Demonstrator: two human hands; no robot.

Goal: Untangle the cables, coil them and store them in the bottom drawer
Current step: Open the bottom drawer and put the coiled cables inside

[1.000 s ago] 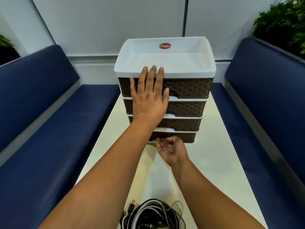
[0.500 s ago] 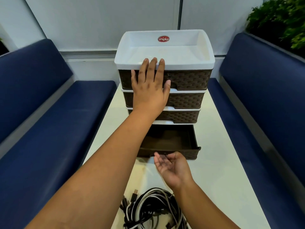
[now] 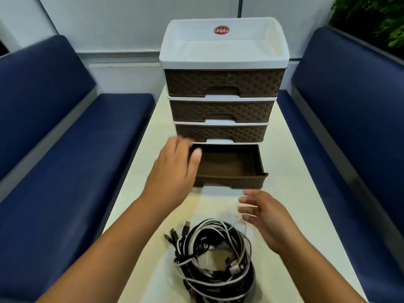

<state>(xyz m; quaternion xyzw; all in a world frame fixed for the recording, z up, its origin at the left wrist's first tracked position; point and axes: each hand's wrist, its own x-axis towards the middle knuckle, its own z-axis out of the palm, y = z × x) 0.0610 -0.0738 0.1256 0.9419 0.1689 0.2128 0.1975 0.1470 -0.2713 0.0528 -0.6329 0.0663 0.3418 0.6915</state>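
A tangled bundle of black and white cables (image 3: 215,256) lies on the pale table, near me. Behind it stands a white-and-brown drawer unit (image 3: 223,84). Its bottom drawer (image 3: 231,169) is pulled out and looks empty inside. My left hand (image 3: 175,169) hovers, blurred, over the drawer's left front corner with relaxed fingers and holds nothing. My right hand (image 3: 264,217) floats just right of the cables, in front of the drawer, fingers spread and empty.
The narrow table (image 3: 290,200) runs between two blue padded benches, one on the left (image 3: 65,149) and one on the right (image 3: 349,127). A green plant (image 3: 371,16) stands at the back right. A white tray forms the unit's top.
My left hand left the unit's top drawer front and dropped down toward the open drawer. My right hand let go of the drawer and drew back beside the cables.
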